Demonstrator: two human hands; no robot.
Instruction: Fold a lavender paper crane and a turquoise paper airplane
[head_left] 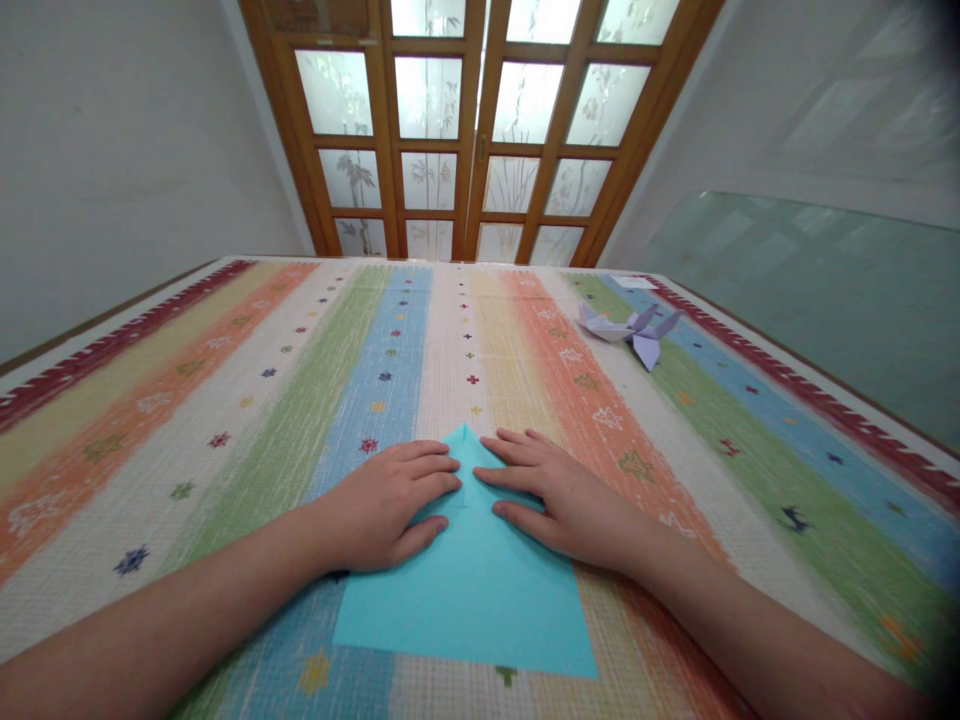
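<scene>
Blue paper [480, 590] lies flat beneath both hands' fingers [431, 465].

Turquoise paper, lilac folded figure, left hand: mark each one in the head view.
turquoise paper [480, 600]: head view, on the flat lower part of the sheet.
lilac folded figure [636, 332]: head view, on its middle where the wings meet.
left hand [382, 505]: head view, on the back of the hand.

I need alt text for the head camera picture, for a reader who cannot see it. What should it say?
Two bare hands, the left hand and the right hand, press flat on a light blue paper folded to a point at its far end, on a striped tablecloth. Folded lilac paper figures lie far right; a wooden glazed door stands behind.
</scene>
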